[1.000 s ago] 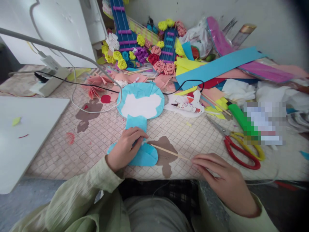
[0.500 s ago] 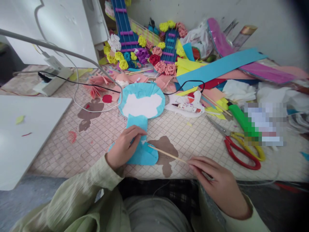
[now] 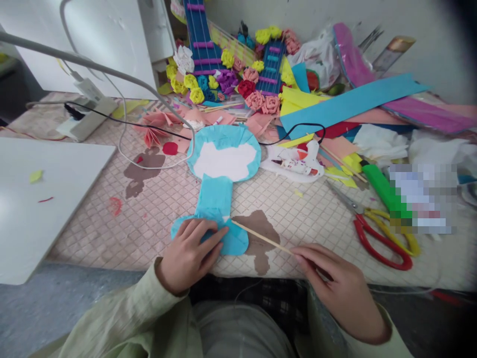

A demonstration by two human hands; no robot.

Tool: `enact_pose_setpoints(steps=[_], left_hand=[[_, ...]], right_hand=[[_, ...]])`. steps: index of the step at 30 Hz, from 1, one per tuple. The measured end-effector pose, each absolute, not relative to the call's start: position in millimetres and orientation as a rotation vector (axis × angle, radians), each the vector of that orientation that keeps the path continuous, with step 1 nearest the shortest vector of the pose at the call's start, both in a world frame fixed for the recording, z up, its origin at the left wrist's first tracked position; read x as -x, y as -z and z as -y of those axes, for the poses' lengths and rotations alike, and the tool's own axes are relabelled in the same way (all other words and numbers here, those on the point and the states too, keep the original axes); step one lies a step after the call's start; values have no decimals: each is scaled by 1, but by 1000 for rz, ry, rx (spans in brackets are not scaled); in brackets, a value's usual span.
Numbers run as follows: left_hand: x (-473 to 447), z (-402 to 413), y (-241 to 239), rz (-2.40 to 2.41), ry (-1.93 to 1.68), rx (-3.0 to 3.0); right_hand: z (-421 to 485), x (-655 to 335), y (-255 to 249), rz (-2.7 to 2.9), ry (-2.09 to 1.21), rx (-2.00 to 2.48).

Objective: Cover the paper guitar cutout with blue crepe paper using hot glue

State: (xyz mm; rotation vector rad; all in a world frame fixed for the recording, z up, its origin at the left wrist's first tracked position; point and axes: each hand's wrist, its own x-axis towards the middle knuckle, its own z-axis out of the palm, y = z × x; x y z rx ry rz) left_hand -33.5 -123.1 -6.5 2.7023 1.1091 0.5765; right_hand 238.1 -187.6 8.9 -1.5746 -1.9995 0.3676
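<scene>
A cut-out covered in light blue crepe paper (image 3: 216, 196) lies at the table's near edge, with a rounded base, a straight neck and an oval top whose white middle (image 3: 225, 161) shows bare. On its base rests my left hand (image 3: 192, 253), fingers stretched over the blue paper and holding nothing visible. My right hand (image 3: 337, 288) pinches a thin wooden stick (image 3: 264, 239) between thumb and fingertips. The stick's far tip meets the cut-out where neck and base join, by a small whitish spot.
Right of the cut-out lies a white glue gun (image 3: 298, 164). Scissors (image 3: 383, 238) with red and yellow handles and a green tube-like item (image 3: 387, 191) lie farther right. A white board (image 3: 55, 199) is at left, below a power strip (image 3: 87, 119). Paper flowers (image 3: 227, 82) crowd the back.
My left hand has come down from the neck onto the base, its fingers now spread there. The stick stays in my right hand, its tip still at the join. The view has shifted slightly.
</scene>
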Motion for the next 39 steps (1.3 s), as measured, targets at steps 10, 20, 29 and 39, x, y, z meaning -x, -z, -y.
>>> enact_pose_setpoints(steps=[10, 20, 29, 39], left_hand=[[33, 123, 10, -1123, -618, -2665], [33, 122, 11, -1112, -631, -2668], [34, 123, 12, -1128, -632, -2670], [29, 125, 6, -1082, -665, -2712]], right_hand=[[189, -237, -6, 1975, -337, 1568], [186, -237, -2, 2043, -405, 1581], [189, -240, -4, 1991, -310, 1600], [186, -243, -7, 1989, -312, 1608]])
